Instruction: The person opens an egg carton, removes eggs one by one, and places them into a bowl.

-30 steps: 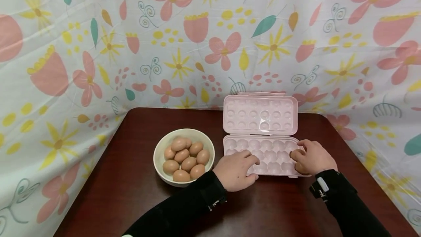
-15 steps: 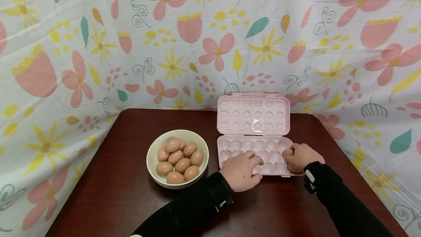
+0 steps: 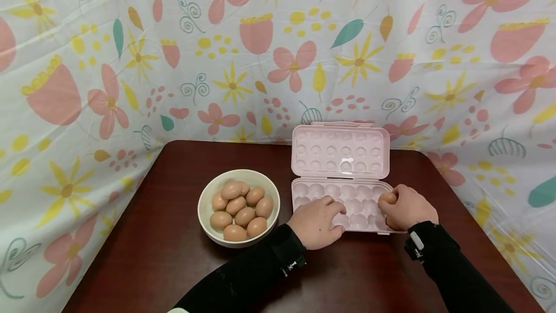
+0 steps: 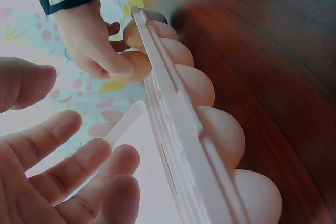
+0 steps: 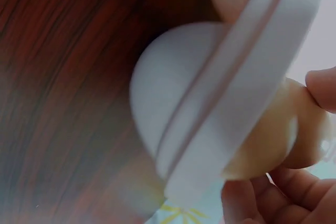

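Observation:
My right hand (image 3: 411,209) pinches a brown egg (image 3: 388,198) at the right end of the pink egg tray (image 3: 333,191), in the middle row. A second egg (image 5: 268,137) sits in the front corner cup beside it, mostly hidden by the hand in the head view. From the right wrist, thumb and fingers show around the farther egg (image 5: 313,136). My left hand (image 3: 316,223) hovers over the tray's front left part, fingers relaxed and spread, holding nothing. The tray's ribbed lid (image 3: 340,151) is folded back behind it.
Left of the tray stands a cream bowl (image 3: 205,216) with several brown eggs (image 3: 245,216) heaped inside. Both rest on a dark reddish wooden table (image 3: 165,235). A flower-printed cloth (image 3: 260,86) hangs behind and along the sides.
The right hand's index finger has drawn in around the egg at the tray's right end. The left hand has shifted slightly right over the tray. The head view swayed a little.

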`<move>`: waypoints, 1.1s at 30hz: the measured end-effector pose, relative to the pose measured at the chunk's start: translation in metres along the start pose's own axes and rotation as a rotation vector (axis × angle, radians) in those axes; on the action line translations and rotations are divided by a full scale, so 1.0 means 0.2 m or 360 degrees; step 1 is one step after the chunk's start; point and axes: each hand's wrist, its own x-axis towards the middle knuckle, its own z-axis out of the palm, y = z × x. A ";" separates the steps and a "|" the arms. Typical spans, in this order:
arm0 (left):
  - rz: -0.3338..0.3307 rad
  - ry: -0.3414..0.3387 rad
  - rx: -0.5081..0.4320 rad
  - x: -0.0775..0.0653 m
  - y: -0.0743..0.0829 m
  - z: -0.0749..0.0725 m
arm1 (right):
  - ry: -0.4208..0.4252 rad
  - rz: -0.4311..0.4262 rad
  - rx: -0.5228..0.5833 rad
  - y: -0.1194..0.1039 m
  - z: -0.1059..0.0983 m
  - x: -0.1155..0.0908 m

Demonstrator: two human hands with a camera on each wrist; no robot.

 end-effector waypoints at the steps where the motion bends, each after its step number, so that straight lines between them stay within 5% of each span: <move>1: -0.0006 0.0002 0.0000 0.00 0.00 0.00 | 0.0032 -0.0016 0.0013 -0.01 0.00 -0.01; 13: -0.0018 0.0031 0.0037 -0.01 -0.03 -0.01 | 0.0254 -0.0172 0.0014 -0.14 0.01 -0.04; 24: -0.0058 0.0023 -0.0108 -0.03 -0.07 0.04 | 0.0198 -0.0401 0.0298 -0.34 0.06 -0.09; 33: -0.0194 0.0179 -0.0165 -0.09 -0.11 0.02 | 0.0066 -0.0575 0.0662 -0.59 0.16 -0.15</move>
